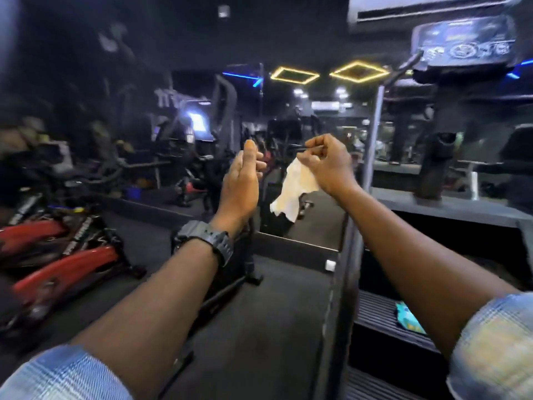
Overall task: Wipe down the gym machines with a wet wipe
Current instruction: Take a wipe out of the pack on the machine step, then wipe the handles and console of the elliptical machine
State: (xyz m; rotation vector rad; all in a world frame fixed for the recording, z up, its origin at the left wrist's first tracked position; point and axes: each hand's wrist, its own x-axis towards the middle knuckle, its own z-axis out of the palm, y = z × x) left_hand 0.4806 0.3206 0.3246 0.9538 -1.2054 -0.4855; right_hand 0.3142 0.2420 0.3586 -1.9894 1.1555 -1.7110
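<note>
The right hand (pixel 326 163) pinches a white wet wipe (pixel 294 189), which hangs below its curled fingers. The left hand (pixel 242 180), just beside it, is held upright with fingers straight, holding nothing.

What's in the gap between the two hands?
Nothing is held there. In the head view the wipe hangs from the right hand, and between it and the left hand only dim gym background shows.

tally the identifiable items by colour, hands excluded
White: 1, wet wipe
Black: 1, wristwatch
Red: 2, exercise bikes
Teal: 1, wipes packet
Total: 5
</note>
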